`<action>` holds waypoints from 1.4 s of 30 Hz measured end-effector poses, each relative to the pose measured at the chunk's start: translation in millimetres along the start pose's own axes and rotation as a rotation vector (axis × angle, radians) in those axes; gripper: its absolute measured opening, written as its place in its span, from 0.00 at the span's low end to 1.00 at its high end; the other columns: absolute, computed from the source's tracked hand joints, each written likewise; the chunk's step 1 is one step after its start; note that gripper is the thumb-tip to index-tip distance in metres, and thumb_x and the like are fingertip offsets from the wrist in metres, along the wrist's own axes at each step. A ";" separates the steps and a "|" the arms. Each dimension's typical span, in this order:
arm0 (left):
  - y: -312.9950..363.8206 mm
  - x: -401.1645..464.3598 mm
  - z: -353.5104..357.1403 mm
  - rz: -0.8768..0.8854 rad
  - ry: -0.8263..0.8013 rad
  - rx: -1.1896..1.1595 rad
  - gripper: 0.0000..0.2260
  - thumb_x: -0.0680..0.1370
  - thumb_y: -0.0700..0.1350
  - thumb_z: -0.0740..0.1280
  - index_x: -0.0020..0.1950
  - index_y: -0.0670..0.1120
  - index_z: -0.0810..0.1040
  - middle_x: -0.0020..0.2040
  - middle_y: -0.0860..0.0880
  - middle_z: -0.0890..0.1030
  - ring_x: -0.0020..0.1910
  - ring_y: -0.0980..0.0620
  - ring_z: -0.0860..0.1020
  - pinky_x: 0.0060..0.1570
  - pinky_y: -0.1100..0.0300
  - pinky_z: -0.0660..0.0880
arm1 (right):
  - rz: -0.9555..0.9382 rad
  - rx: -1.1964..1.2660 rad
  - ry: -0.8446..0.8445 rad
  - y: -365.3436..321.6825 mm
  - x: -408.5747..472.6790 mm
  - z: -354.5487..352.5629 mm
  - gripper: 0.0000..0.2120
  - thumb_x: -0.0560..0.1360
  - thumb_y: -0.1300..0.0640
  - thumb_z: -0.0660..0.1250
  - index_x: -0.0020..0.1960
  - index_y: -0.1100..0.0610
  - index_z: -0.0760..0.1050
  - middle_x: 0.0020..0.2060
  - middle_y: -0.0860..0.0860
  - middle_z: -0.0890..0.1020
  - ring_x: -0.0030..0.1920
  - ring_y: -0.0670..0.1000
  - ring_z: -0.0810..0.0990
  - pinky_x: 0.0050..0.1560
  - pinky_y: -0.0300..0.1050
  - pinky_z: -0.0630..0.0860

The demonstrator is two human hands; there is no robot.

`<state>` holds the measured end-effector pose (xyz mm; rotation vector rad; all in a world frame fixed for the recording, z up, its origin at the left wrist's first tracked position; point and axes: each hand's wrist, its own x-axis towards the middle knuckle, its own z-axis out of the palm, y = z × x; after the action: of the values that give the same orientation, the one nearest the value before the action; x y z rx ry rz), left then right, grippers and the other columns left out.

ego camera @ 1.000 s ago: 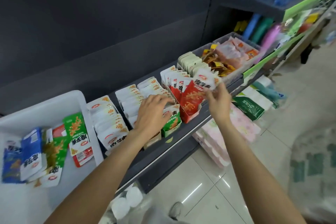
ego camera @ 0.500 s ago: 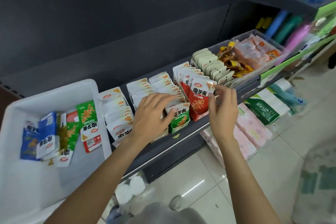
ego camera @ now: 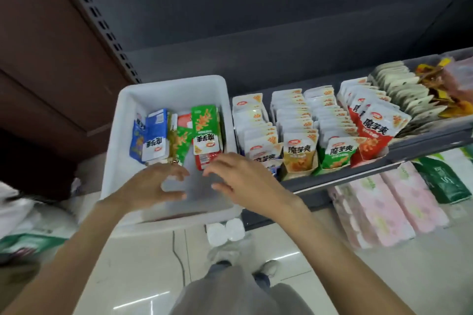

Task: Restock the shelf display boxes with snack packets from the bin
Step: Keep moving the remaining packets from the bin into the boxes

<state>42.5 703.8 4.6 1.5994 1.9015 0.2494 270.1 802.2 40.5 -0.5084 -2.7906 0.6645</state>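
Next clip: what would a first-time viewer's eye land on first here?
Both hands, the left hand and right hand, reach empty into the white bin at centre. Bright blue and green snack packets lie heaped at the bin's far end. To the right, the shelf's display boxes stand packed with upright packets in neat rows.

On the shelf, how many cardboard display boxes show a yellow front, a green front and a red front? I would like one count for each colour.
Yellow display box: 1
Green display box: 1
Red display box: 1
Total: 3
The front of the leftmost row is hidden behind the right hand, so it is not counted.
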 end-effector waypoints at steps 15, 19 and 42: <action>-49.4 15.0 6.6 0.290 -0.300 0.339 0.12 0.73 0.52 0.65 0.56 0.54 0.78 0.48 0.52 0.82 0.45 0.50 0.80 0.47 0.54 0.77 | 0.162 -0.017 -0.571 -4.7 81.3 85.3 0.11 0.76 0.47 0.63 0.49 0.54 0.74 0.47 0.51 0.80 0.42 0.51 0.76 0.38 0.45 0.72; -61.0 26.2 8.1 0.228 -0.369 0.342 0.15 0.75 0.49 0.66 0.62 0.54 0.74 0.54 0.51 0.81 0.52 0.49 0.79 0.51 0.53 0.77 | 0.249 0.046 -0.565 -2.4 82.1 80.7 0.15 0.78 0.45 0.62 0.58 0.54 0.74 0.50 0.51 0.81 0.48 0.52 0.79 0.46 0.47 0.75; 102.2 23.9 -17.4 0.285 0.104 -0.845 0.08 0.71 0.44 0.71 0.49 0.52 0.78 0.43 0.60 0.83 0.42 0.61 0.81 0.43 0.65 0.78 | 0.687 1.004 0.765 -30.3 -20.1 -18.2 0.12 0.70 0.60 0.70 0.53 0.55 0.75 0.44 0.47 0.85 0.47 0.46 0.83 0.44 0.39 0.78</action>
<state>114.7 755.5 63.3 1.2483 1.3253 1.1065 285.4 776.4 67.9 -1.1418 -1.2929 1.4569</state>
